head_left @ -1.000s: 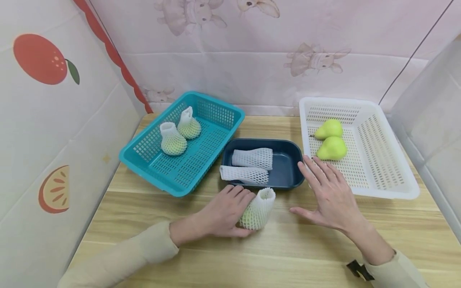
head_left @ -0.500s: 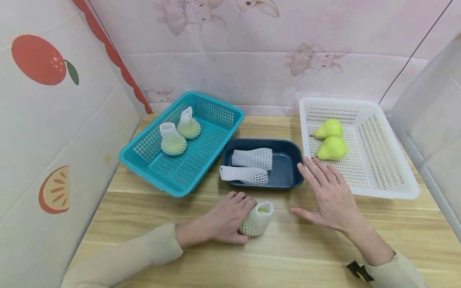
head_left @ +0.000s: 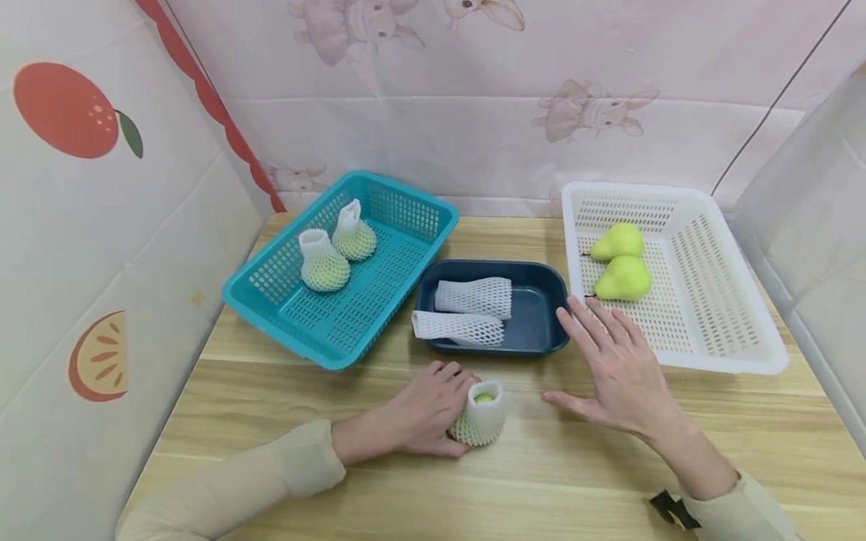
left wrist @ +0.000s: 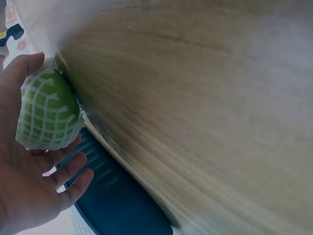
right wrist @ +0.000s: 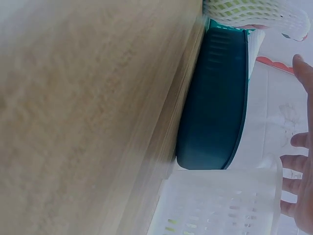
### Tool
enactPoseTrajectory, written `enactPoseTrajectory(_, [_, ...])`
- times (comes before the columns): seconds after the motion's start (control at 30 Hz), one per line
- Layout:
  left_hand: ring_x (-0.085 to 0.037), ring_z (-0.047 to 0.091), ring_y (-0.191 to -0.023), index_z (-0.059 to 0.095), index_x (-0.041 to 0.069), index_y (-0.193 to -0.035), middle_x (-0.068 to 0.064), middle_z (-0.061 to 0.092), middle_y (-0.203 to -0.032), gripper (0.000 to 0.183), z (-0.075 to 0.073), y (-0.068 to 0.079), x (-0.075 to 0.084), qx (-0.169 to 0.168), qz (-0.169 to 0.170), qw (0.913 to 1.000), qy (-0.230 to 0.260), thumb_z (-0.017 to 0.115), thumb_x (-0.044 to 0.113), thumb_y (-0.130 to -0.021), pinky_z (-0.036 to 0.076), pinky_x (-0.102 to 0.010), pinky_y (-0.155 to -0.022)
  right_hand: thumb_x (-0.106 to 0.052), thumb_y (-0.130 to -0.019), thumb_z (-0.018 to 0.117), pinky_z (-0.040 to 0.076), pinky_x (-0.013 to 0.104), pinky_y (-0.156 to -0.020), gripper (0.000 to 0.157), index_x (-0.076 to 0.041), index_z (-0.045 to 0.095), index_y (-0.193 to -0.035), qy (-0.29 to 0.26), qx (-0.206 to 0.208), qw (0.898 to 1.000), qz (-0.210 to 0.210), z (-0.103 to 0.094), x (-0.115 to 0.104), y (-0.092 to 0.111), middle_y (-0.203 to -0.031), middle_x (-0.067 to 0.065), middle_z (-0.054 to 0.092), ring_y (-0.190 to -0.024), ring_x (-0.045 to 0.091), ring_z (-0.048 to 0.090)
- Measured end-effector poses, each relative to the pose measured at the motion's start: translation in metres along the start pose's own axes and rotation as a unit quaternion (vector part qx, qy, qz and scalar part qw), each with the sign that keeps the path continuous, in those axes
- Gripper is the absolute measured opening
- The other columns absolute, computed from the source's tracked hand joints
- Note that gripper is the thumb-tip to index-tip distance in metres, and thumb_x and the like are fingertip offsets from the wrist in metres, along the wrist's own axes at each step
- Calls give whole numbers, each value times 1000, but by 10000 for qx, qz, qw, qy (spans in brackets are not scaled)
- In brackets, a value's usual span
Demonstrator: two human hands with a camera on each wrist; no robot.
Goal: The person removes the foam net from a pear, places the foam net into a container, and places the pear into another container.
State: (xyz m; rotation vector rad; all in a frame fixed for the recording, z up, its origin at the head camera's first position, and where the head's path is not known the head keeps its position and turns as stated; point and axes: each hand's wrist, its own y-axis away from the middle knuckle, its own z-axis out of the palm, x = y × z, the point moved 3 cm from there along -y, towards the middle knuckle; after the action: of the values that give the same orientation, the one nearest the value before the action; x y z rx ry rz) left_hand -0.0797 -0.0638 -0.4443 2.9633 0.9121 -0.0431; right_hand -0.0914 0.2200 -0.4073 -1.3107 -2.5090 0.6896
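Observation:
A green pear in a white foam net sleeve [head_left: 482, 418] stands on the table in the head view, the sleeve's open end up with green showing inside. My left hand [head_left: 433, 412] holds it from the left. In the left wrist view, thumb and fingers of that hand [left wrist: 29, 171] lie on either side of the netted pear [left wrist: 49, 110]. My right hand [head_left: 619, 372] is spread with nothing in it, beside the near left corner of the white basket [head_left: 717, 362]. Two bare pears [head_left: 624, 279] lie in that basket.
A dark blue tray [head_left: 537, 319] behind the netted pear holds two foam net sleeves [head_left: 473, 297]. At the left, a teal basket [head_left: 399, 259] contains two netted pears [head_left: 325, 269]. Patterned walls [head_left: 473, 150] close off the back and sides of the wooden table [head_left: 528, 488].
The netted pear has come slightly nearer the person and turned more upright, its open end shifting down and left. The left hand has moved with it. The right hand has stayed nearly still.

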Motion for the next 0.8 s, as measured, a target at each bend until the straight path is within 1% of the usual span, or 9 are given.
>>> enactPoseTrajectory(0.13, [-17,57,-110,56,11,-138,-1,67,-125,87,1,1,0,62,-53,9998,-156,63,80,-84,51,-34,-96,-96,-86,31,28,56,-126,116,-7,44,-159,6,-26,10000,-9,1,-1,0,-166,16,46,-148,42,45])
enactPoseTrajectory(0.23, [-17,56,-108,56,12,-135,0,66,-121,86,1,1,0,154,-92,9998,-96,65,80,-83,51,-34,-94,-96,-86,31,23,51,-131,116,-8,43,-160,-1,-53,10000,-24,2,-2,1,-165,17,46,-147,43,45])
enactPoseTrajectory(0.3, [-17,55,-108,55,13,-133,0,65,-119,84,2,1,-1,240,-122,9996,-3,67,79,-82,51,-33,-93,-96,-86,31,17,46,-135,116,-8,43,-160,-7,-68,10000,-29,3,-2,1,-164,17,47,-147,43,46])
enactPoseTrajectory(0.43, [-17,55,-111,53,12,-133,0,63,-118,84,2,1,-2,482,-160,9986,112,70,77,-82,51,-32,-93,-96,-87,30,4,37,-137,115,-9,43,-160,12,-61,10000,-52,4,-3,1,-164,17,47,-146,43,47])
enactPoseTrajectory(0.57, [-17,56,-112,53,10,-135,-1,62,-119,87,-1,2,-2,761,-146,9967,230,72,75,-82,51,-31,-92,-95,-87,30,-1,33,-136,114,-8,44,-160,10,-5,9999,-101,3,-4,1,-163,17,49,-145,43,49])
enactPoseTrajectory(0.63, [-17,56,-112,52,8,-136,-2,62,-120,88,-4,2,-3,888,-126,9953,358,74,73,-81,52,-31,-93,-95,-88,31,1,33,-137,113,-8,45,-159,-10,31,9999,-135,3,-5,1,-163,17,49,-145,43,49])
enactPoseTrajectory(0.67, [-17,56,-112,52,8,-136,-2,63,-121,88,-5,2,-3,946,-119,9946,413,76,72,-81,53,-31,-92,-95,-88,31,3,34,-137,113,-8,45,-159,-26,42,9999,-152,3,-6,1,-163,17,49,-145,42,49])
enactPoseTrajectory(0.73, [-17,57,-112,51,8,-136,-3,63,-122,88,-7,2,-4,1036,-121,9933,495,78,70,-81,53,-31,-92,-94,-88,31,15,41,-136,112,-8,46,-159,-62,75,9998,-196,3,-7,1,-163,17,49,-144,42,50])
enactPoseTrajectory(0.8, [-17,58,-112,51,8,-136,-4,64,-123,87,-10,2,-5,1133,-109,9920,547,79,69,-80,54,-31,-92,-94,-88,32,25,48,-131,112,-8,47,-158,-85,99,9996,-231,3,-9,0,-163,16,49,-144,42,50])
